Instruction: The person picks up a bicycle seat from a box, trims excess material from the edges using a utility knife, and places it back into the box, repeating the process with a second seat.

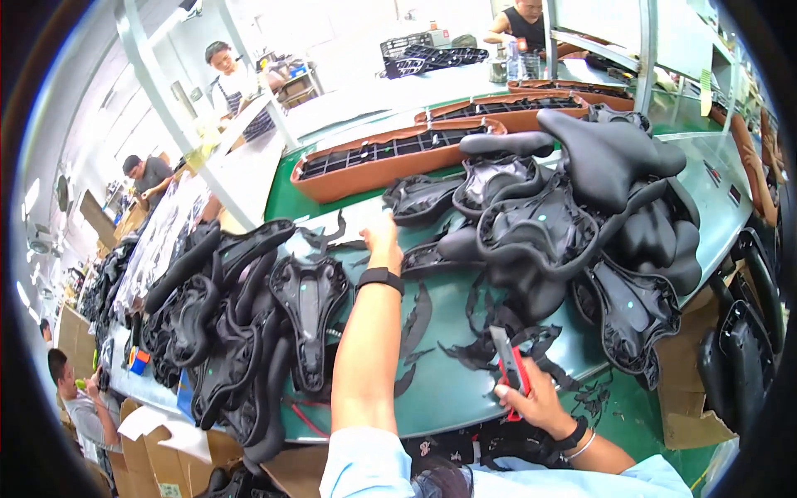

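Observation:
My right hand (pixel 541 402) is closed around a red utility knife (pixel 513 369), its grey blade end pointing up and away from me. My left arm stretches forward over the green tabletop (pixel 448 378). At its end, my left hand (pixel 383 236) is beside a pale flat piece (pixel 353 226) and the near bicycle saddles; its fingers are mostly turned away from view. Left of that arm lies an upturned black saddle (pixel 310 311), its underside showing. Black trimmed scraps (pixel 490 340) are strewn on the table near the knife.
Black saddles are piled at right (pixel 540 228) and left (pixel 228 357). Long brown padded frames (pixel 378 162) with black grids stand behind. Metal posts (pixel 154 100) rise at left. A cardboard box (pixel 693 373) stands right. Several people work farther off.

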A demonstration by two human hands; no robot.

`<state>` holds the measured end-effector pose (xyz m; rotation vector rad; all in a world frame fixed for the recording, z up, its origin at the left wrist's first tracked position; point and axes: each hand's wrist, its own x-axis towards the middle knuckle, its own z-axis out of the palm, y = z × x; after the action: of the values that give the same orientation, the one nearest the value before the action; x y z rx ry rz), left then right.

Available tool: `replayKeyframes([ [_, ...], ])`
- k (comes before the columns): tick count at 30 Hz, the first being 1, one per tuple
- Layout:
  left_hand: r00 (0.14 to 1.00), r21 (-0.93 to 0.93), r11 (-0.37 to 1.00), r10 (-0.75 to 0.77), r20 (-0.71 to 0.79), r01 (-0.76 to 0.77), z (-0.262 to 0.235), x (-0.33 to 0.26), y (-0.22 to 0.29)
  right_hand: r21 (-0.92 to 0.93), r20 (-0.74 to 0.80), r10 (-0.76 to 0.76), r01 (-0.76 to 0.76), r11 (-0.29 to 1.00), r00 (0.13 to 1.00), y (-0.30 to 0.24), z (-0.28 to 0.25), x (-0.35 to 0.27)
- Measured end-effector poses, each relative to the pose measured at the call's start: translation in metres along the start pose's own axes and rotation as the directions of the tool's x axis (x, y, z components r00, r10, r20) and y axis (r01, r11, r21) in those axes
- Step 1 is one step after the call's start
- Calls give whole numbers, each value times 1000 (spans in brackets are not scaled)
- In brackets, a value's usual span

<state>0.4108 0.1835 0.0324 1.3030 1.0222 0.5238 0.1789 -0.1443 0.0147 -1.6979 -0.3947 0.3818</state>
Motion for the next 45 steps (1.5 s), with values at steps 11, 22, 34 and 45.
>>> replayKeyframes([
  [11,983,-299,939,185,16,-172,13,1,20,-56,-38,-53,51,997,998,7,-4,-3],
  [22,642,-191,614,748,-168,-766,-196,-162,81,191,-53,-89,97,977,995,10,-5,-8],
  [34,639,228,599,746,189,-767,-164,-214,4,-314,-168,-203,143,938,965,-14,-55,-14],
  [45,426,369,214,427,797,-905,104,-138,109,-419,-197,-130,36,907,972,-5,-48,-5],
])
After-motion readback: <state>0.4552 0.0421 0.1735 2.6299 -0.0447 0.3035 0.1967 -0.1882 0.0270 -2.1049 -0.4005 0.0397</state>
